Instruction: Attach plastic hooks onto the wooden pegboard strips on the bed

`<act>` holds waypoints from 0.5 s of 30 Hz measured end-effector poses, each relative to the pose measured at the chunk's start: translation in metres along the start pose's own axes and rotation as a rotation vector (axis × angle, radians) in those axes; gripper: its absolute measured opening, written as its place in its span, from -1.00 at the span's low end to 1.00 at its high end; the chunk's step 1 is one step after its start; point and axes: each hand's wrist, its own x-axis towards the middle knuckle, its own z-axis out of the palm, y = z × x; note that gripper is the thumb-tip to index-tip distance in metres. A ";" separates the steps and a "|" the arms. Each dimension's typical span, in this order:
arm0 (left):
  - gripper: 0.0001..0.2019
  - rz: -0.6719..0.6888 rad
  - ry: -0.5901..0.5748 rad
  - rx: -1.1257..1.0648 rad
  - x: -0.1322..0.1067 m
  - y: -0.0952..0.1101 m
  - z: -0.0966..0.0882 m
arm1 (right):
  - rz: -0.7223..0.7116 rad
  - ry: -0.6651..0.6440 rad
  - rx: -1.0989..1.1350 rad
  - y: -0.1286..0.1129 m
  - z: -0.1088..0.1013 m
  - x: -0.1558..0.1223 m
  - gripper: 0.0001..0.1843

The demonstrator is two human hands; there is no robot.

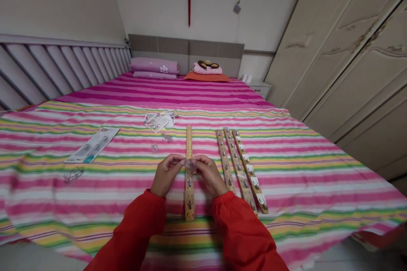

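Four wooden strips (189,144) are lying on the bed (302,152): one apart, three grouped. One printed card (93,146) and one heap of wrappers (159,121) are lying nearby. The left hand (165,175) and right hand (210,176) are pinching one clear piece (190,163).

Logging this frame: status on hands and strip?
Left hand, right hand both pinch small clear piece over wooden strip. Three fitted strips lie right, apart. Wrappers left, out of the way.

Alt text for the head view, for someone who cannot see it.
The left hand and right hand pinch a small clear piece over a wooden strip on a striped bedspread. Three hook-fitted strips lie to its right.
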 end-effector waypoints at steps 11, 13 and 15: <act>-0.74 -0.508 -0.104 -0.415 -0.002 -0.005 0.001 | 0.098 -0.104 0.124 -0.011 0.005 -0.014 -0.62; -0.78 -0.503 -0.188 -0.451 -0.003 -0.003 0.003 | 0.085 -0.139 0.112 -0.011 0.005 -0.014 -0.62; -0.78 -0.487 -0.239 -0.453 -0.003 -0.002 0.005 | 0.068 -0.153 0.093 -0.012 0.005 -0.014 -0.63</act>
